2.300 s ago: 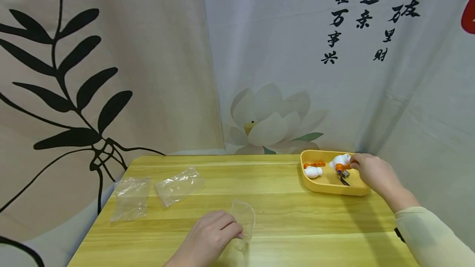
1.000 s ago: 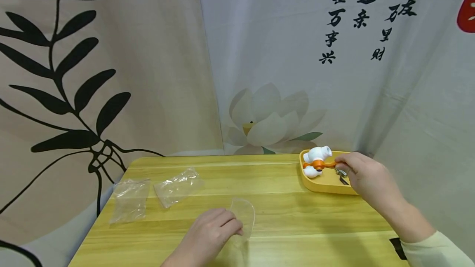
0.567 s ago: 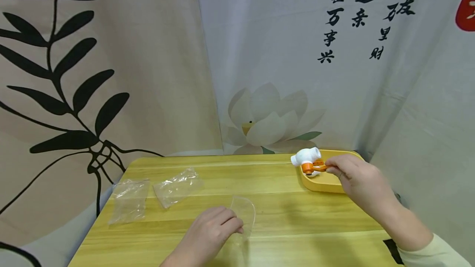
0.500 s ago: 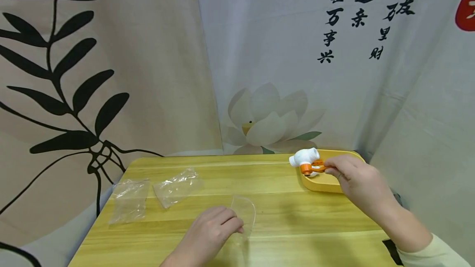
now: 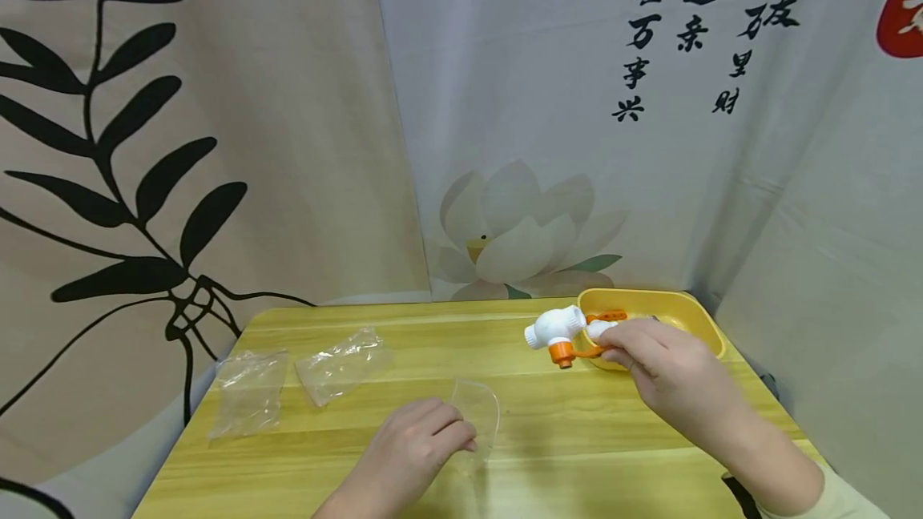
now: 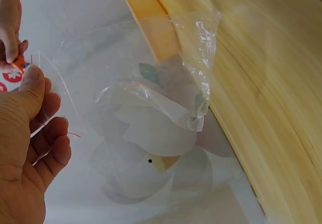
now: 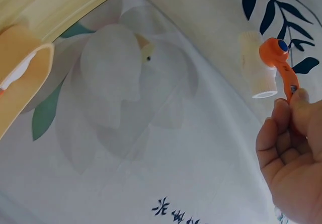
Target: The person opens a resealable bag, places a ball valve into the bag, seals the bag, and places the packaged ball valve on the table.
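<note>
Left hand (image 5: 404, 451) pinches clear bag (image 5: 481, 413); film looks light, limp, slippery, so an edge hold suits. White valve (image 5: 557, 327) is aloft by left end of yellow tray (image 5: 681, 309): likely light, stiff plastic, best taken by its orange handle (image 7: 288, 78), where right hand (image 5: 671, 371) pinches it. Versus a second ago, valve sits farther left, clearer of tray.

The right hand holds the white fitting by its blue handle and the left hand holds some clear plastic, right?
Not quite: the handle is orange, as the right wrist view shows. The right hand holds the white fitting by it, and the left hand holds some clear plastic.
</note>
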Motion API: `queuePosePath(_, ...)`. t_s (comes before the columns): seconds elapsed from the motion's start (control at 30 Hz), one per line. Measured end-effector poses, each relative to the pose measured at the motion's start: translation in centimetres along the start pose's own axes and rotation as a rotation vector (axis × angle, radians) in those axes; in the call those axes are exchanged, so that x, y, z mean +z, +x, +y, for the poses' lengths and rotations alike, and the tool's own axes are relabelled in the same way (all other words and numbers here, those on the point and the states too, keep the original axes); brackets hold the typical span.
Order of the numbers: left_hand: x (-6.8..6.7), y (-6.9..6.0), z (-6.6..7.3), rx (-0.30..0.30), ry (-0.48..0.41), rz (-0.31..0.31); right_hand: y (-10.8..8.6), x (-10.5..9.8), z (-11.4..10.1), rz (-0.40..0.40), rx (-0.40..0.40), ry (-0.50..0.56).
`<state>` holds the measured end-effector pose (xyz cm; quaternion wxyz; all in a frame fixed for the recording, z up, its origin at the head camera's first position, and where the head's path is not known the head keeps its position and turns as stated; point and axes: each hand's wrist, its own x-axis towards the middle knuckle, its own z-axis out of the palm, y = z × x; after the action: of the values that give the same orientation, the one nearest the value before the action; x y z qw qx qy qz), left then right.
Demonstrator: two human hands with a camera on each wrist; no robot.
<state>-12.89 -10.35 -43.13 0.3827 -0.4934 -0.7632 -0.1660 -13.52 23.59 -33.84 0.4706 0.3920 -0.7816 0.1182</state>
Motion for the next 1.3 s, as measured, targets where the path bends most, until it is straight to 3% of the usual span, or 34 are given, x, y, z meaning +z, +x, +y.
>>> queuePosePath(0.57,0.1,0.4,0.0,0.009,0.003,-0.016,1.3,1.5,-3.3,-0.013,-0.068,0.133)
queuePosePath(0.93,0.3,0.8,0.0,-0.003,0.004,-0.034,1.2,2.4,-4.2,-0.080,-0.107,0.209)
queuePosePath(1.3,0.7,1.2,-0.2,0.023,0.041,-0.007,1.3,2.7,-4.4,-0.066,-0.162,0.191)
